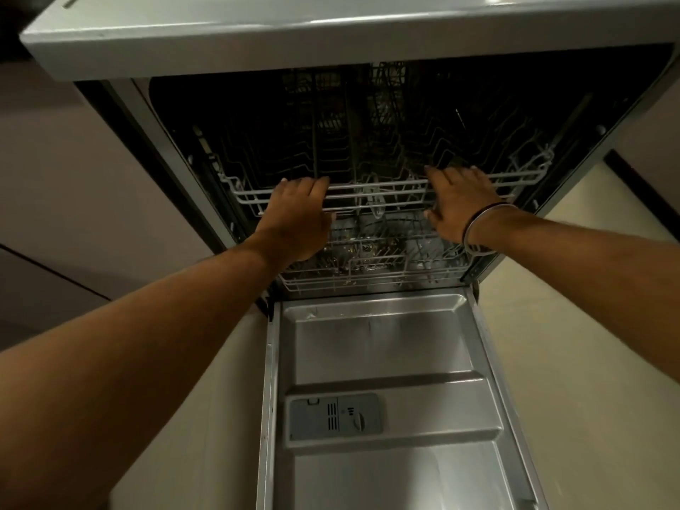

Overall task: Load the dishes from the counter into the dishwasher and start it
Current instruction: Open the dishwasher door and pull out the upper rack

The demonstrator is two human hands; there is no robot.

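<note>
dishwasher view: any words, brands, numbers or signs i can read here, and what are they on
No readable text in this view.
Detergent dispenser on the open door: small raised marks and bars beside its dial, too small and blurred to read.
Counter top, upper rack, lower rack: no lettering shows.
Bangle on the right wrist: no lettering shows.

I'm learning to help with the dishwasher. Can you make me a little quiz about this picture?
1. True or false: the dishwasher door is open.
2. Which rack do the left hand and right hand touch? A) upper rack B) lower rack
3. Fill in: the right wrist wears a ____.

Key: 1 true; 2 A; 3 bracelet.
</note>
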